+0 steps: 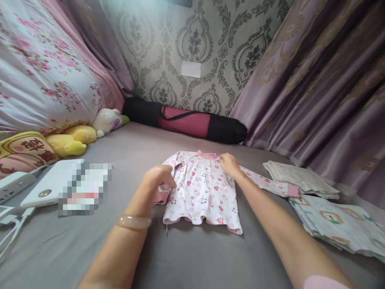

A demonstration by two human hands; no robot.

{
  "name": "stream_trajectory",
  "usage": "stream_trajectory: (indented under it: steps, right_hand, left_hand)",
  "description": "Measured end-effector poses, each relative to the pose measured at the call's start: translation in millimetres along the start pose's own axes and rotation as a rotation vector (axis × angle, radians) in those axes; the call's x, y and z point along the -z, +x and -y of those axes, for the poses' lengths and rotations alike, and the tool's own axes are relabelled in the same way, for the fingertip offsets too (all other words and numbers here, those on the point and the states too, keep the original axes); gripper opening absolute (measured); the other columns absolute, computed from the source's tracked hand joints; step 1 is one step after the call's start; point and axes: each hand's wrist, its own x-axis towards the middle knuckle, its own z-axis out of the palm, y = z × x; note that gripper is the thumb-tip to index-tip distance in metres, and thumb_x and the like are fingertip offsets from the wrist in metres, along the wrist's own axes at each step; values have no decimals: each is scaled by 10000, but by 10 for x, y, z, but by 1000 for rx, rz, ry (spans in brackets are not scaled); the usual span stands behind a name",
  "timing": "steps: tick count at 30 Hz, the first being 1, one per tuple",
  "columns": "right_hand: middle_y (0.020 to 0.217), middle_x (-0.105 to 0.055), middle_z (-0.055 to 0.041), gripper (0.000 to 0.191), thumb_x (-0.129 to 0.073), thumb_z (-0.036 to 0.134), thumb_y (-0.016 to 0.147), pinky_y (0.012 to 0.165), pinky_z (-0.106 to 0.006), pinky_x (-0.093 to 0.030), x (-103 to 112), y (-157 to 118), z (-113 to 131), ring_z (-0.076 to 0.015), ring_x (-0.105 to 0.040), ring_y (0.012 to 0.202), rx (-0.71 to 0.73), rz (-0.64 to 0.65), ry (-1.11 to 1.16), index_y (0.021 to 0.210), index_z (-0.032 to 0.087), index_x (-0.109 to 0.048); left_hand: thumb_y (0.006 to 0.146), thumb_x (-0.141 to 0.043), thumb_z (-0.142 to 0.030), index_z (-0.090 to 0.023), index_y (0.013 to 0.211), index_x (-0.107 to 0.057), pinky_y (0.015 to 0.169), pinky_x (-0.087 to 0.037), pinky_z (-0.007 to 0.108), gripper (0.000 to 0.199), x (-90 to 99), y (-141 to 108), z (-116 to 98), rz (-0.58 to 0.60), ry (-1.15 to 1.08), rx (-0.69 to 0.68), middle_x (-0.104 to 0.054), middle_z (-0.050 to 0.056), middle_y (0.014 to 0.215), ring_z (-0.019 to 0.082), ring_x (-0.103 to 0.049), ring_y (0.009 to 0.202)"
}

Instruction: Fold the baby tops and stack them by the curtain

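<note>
A small long-sleeved shirt, white with pink and red prints and a pink collar, lies spread on the grey bed sheet. Its collar points away from me. My left hand is closed on the shirt's left side by the sleeve, with the fingertips partly hidden. That sleeve bends down, its pink cuff beside the body. At the right shoulder near the collar, my right hand pinches the fabric. The other sleeve stretches out to the right, its cuff touching the folded cloths.
Folded cloths lie at the right, below a curtain. A black and red long bag rests along the wall. Plush toys, a white device, a blurred-out item and a power strip are at left.
</note>
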Motion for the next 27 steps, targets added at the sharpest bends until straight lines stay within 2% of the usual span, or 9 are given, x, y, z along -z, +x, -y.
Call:
stream_trajectory:
  steps: [2, 3, 5, 8, 12, 18, 22, 24, 27]
  right_hand:
    - [1335, -605, -91, 426, -328, 118, 960, 1060, -310, -375, -77, 100, 379, -212, -516, 1257, 120, -34, 147, 1260, 175, -626]
    - [1347, -598, -81, 437, -324, 118, 953, 1053, -308, -379, -109, 143, 550, -211, -507, 1266, 113, -46, 192, 1272, 193, -615]
    - [1298, -611, -102, 434, -305, 130, 958, 1019, -311, -403, -144, 228, 816, -222, -529, 1234, 40, -70, 248, 1260, 197, -609]
    - [1322, -566, -146, 407, -322, 144, 959, 988, -335, -423, -140, 377, 1011, -251, -520, 1242, -87, -33, 302, 1278, 180, -573]
    - [1343, -548, -148, 415, -389, 119, 931, 975, -354, -426, -137, 577, 1068, -264, -519, 1247, -163, 22, 349, 1312, 195, -533]
    - [1306, -577, -103, 461, -346, 44, 914, 959, -318, -422, -224, 750, 1121, -217, -548, 1188, -216, -11, 406, 1271, 222, -579]
    - [1298, -569, -114, 447, -344, 47, 916, 970, -326, -410, -324, 736, 1140, -225, -538, 1180, -234, -59, 425, 1250, 210, -591]
    - [1295, -560, -133, 448, -334, 36, 913, 986, -337, -396, -371, 711, 1135, -237, -528, 1189, -229, -74, 420, 1236, 195, -601]
    - [1298, -548, -144, 447, -341, 32, 911, 1007, -333, -382, -389, 691, 1105, -238, -520, 1205, -205, -73, 411, 1233, 184, -611]
  left_hand:
    - [541, -722, -312, -186, 705, -608, 568, -502, 314, 237, -4, 18, 32, 10, -19, 2, -606, 28, 575, 226, -623, 588]
    - [539, -713, -291, -188, 699, -601, 571, -504, 315, 220, -6, 26, 48, 14, -29, 4, -612, 29, 585, 222, -622, 588]
    - [544, -697, -258, -189, 670, -589, 575, -507, 304, 180, -8, 39, 77, 26, -49, -2, -617, 27, 595, 209, -619, 592]
    - [565, -671, -226, -189, 597, -557, 552, -484, 266, 124, -5, 40, 102, 44, -55, -30, -577, 10, 556, 174, -586, 566]
    - [569, -613, -158, -189, 568, -533, 491, -417, 233, 86, -12, 40, 98, 59, -49, -41, -521, -8, 498, 143, -527, 503]
    - [578, -583, -125, -185, 570, -525, 468, -407, 215, 83, -52, 125, 171, 57, -153, -4, -526, -11, 469, 128, -505, 466]
    - [608, -627, -164, -183, 602, -536, 510, -479, 218, 93, 14, 90, 373, 5, -507, -15, -600, 8, 526, 142, -577, 513]
    - [630, -657, -205, -184, 624, -543, 559, -532, 242, 116, 64, 51, 492, -86, -743, -1, -628, 19, 548, 165, -627, 558]
    - [658, -676, -216, -179, 670, -543, 553, -559, 273, 139, 99, 54, 638, -286, -1026, 134, -642, 42, 550, 184, -643, 540]
